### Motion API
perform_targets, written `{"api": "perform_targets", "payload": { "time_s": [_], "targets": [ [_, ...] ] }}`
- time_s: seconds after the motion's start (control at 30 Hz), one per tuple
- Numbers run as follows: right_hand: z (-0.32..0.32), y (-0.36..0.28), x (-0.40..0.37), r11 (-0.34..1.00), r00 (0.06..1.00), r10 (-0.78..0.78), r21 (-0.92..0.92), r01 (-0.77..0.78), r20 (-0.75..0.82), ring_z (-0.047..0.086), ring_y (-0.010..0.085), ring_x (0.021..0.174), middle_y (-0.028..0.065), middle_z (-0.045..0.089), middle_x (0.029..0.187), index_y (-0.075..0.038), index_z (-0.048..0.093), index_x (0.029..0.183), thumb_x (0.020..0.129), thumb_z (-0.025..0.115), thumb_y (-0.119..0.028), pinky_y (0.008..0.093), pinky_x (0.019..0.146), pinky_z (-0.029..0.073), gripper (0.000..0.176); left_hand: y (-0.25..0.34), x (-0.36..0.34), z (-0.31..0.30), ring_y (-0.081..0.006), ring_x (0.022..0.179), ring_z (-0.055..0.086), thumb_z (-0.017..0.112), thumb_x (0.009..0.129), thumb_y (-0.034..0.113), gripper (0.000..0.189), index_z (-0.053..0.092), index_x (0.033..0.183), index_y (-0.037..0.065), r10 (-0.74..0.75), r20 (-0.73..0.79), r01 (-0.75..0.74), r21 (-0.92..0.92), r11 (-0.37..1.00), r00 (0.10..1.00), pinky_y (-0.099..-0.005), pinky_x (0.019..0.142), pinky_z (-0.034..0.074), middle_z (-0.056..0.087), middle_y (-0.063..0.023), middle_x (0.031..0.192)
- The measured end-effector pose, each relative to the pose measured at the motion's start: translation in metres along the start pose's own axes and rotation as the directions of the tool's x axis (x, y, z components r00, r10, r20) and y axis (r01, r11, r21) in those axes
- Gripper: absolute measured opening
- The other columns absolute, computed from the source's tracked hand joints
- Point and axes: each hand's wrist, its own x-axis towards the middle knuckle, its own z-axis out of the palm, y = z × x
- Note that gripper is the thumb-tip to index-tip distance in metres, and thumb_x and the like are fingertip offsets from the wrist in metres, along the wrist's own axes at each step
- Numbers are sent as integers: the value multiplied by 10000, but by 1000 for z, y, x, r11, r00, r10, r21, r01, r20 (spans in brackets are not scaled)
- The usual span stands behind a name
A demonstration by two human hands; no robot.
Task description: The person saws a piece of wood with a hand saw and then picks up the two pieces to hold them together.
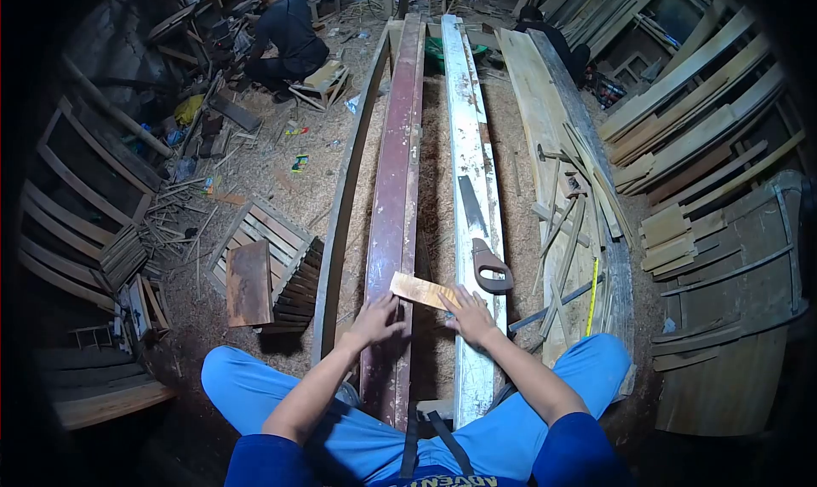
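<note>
Pressing down on a small wooden board point(419, 290), the left hand point(377, 319) and the right hand point(468, 315) each rest on one end of it, the grip of both spread flat, fingers extended rather than closed around it. The board lies crosswise, bridging a long red plank point(396, 164) and a long white plank point(466, 147) that run side by side away from the person's knees. A handsaw point(481, 240) lies lengthwise on the white plank, its handle just beyond the right hand. A slatted crate point(264, 266) sits on the sawdust-covered floor point(434, 189) to the left. Another person point(285, 32) crouches at the far end.
</note>
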Motion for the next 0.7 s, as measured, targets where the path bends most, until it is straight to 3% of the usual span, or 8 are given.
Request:
{"api": "perform_targets", "payload": {
  "time_s": [0.03,0.13,0.2,0.23,0.33,0.53,0.63,0.7],
  "targets": [
    [4,-1,-1,999,1000,0,33,0,-4,238,317,1604,147,274,1723,-314,199,1693,1010,615,-481,535,1290,196,816,-1,-3,3,-376,1512,396,694,934,578,895,407,1594,48,9,68,-20,157,987,998,-570,1274,237,431,-208,1628],
    [8,1,-7,998,999,-1,64,4,-34,294,328,1576,164,316,1697,-332,208,1691,1021,626,-350,555,1255,254,790,5,-3,-4,-391,1526,375,631,984,571,846,404,1597,34,-12,45,10,45,999,999,-557,1281,220,401,-243,1639],
    [8,2,-8,993,994,70,-91,-77,-78,412,328,1492,165,402,1638,-333,240,1684,1001,631,-239,546,1171,352,793,10,2,-12,-390,1507,398,624,999,528,785,431,1578,34,3,21,-4,42,999,1000,-541,1276,243,452,-223,1607],
    [10,2,-8,996,994,74,-38,-78,-84,501,327,1387,156,470,1575,-335,274,1674,972,626,-156,525,1081,411,806,11,3,-15,-390,1496,413,632,996,509,759,453,1561,34,1,20,-3,57,998,1000,-543,1268,254,474,-217,1591],
    [16,8,2,993,983,-26,-118,4,-180,528,331,1340,160,494,1542,-340,290,1667,962,616,-117,516,1057,419,809,12,-2,-17,-384,1470,444,655,988,453,690,510,1514,31,8,-54,-3,80,997,998,-537,1249,284,509,-203,1564],
    [10,-5,6,991,988,14,-130,-34,-152,372,342,1515,192,426,1611,-340,279,1671,943,650,-102,550,1226,287,851,9,-8,-22,-373,1470,446,682,976,378,594,576,1464,58,56,-55,-51,86,995,997,-524,1242,299,546,-191,1534],
    [-10,0,-8,999,982,32,22,-29,-186,330,354,1541,201,395,1629,-280,326,1657,951,681,-164,563,1240,267,799,20,-2,-27,-357,1459,462,690,970,323,516,620,1414,69,133,-90,-127,69,989,987,-526,1244,298,575,-179,1503],
    [-21,8,-22,987,959,139,115,-114,-247,294,367,1559,207,355,1653,-214,389,1624,962,695,-224,569,1254,244,729,39,5,-32,-339,1457,466,683,976,309,487,632,1400,76,159,-114,-155,45,987,981,-533,1251,284,587,-169,1489]
  ]
}}
